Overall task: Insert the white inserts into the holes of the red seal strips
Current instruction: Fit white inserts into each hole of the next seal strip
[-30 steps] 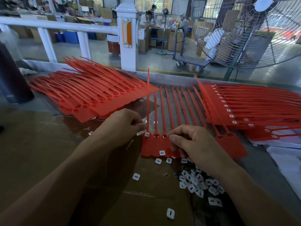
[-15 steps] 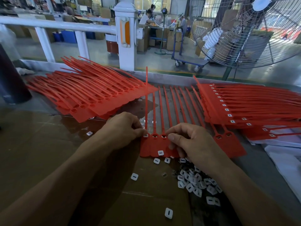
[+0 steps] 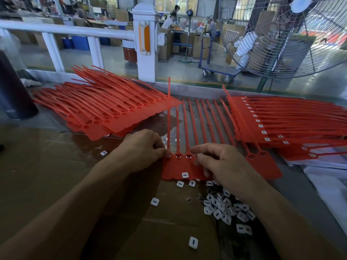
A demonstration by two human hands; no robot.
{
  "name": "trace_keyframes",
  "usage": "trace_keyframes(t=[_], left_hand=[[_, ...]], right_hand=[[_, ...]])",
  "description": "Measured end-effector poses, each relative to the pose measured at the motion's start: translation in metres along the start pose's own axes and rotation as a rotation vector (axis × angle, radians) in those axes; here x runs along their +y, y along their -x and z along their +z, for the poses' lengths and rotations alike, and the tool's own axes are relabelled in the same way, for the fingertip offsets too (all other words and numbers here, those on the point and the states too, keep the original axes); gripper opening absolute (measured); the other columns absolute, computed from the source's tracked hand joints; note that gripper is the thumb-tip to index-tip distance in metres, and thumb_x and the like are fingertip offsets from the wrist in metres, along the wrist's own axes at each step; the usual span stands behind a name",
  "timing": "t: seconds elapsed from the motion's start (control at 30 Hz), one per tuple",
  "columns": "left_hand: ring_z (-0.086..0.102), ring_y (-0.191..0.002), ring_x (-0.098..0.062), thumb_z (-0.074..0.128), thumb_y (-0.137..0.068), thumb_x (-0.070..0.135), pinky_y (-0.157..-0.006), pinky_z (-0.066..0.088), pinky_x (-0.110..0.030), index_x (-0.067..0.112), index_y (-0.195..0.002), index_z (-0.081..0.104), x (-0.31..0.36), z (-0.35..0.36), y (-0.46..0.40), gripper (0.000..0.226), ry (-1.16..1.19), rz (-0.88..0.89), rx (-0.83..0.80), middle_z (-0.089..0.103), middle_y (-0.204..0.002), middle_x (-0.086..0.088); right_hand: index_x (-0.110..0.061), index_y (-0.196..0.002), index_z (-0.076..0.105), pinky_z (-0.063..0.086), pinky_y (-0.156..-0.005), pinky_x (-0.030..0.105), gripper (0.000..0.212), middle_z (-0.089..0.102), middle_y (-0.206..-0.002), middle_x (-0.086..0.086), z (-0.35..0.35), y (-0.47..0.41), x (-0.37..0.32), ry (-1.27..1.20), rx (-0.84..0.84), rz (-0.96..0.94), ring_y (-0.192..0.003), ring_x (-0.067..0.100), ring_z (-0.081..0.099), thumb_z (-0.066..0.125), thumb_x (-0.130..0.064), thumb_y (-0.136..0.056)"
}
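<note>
A joined row of red seal strips (image 3: pixel 180 167) lies in the middle, tails pointing away from me. My left hand (image 3: pixel 140 149) has its fingers curled and grips the leftmost head, with the thumb tip pressed on it; the hole underneath is hidden. The two holes beside it (image 3: pixel 178 156) show. My right hand (image 3: pixel 223 166) pinches a white insert (image 3: pixel 200 154) between thumb and forefinger just above the row's heads. One loose insert (image 3: pixel 185 175) lies on a red tag. A heap of white inserts (image 3: pixel 225 207) sits under my right wrist.
A pile of red strips with bare holes (image 3: pixel 112 113) lies at the left, and a stack with white inserts fitted (image 3: pixel 272 121) at the right. Stray inserts (image 3: pixel 193 242) dot the brown cardboard. A dark cylinder (image 3: pixel 13 94) stands far left; a white railing (image 3: pixel 144 44) and a large fan (image 3: pixel 293 34) stand behind.
My left hand carried a white insert to the leftmost hole and now presses there with the thumb. My right hand has stayed in place, still pinching its insert.
</note>
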State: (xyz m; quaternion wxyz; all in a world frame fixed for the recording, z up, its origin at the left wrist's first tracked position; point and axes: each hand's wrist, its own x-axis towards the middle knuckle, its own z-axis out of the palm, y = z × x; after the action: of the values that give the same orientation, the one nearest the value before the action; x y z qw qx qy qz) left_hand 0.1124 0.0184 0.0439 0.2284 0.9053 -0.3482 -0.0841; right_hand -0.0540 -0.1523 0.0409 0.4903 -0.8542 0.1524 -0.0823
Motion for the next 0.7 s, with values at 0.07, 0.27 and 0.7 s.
trace_keyframes(t=[0.07,0.27,0.7], left_hand=[[0.056,-0.082,0.000,0.074,-0.084,0.050,-0.068,0.040,-0.024,0.032,-0.081,0.071,0.002,0.000,0.000,0.019,0.023,-0.009,-0.012,0.061,-0.086,0.019],[0.058,-0.086,0.001,0.070,-0.087,0.052,-0.082,0.047,-0.033,0.032,-0.084,0.071,0.006,-0.001,0.005,0.021,0.013,0.004,0.027,0.060,-0.088,0.022],[0.059,-0.086,-0.014,0.072,-0.090,0.017,-0.073,0.046,-0.020,0.030,-0.107,0.070,0.029,0.011,0.020,0.021,0.267,0.492,0.279,0.060,-0.094,0.013]], right_hand=[[-0.031,-0.126,0.069,0.042,-0.051,0.006,0.027,0.069,-0.072,-0.021,0.001,-0.001,0.000,-0.002,0.005,-0.002,-0.055,-0.005,0.058,0.053,-0.020,-0.107],[-0.024,-0.123,0.071,0.045,-0.051,0.010,0.026,0.077,-0.087,-0.011,0.002,0.000,0.000,-0.066,0.071,-0.021,-0.056,0.002,0.064,0.053,-0.013,-0.107],[-0.021,-0.097,0.077,0.045,-0.042,0.021,0.009,0.078,-0.086,0.002,0.003,-0.001,0.000,-0.278,0.120,-0.042,-0.056,0.016,0.067,0.071,-0.028,-0.097]])
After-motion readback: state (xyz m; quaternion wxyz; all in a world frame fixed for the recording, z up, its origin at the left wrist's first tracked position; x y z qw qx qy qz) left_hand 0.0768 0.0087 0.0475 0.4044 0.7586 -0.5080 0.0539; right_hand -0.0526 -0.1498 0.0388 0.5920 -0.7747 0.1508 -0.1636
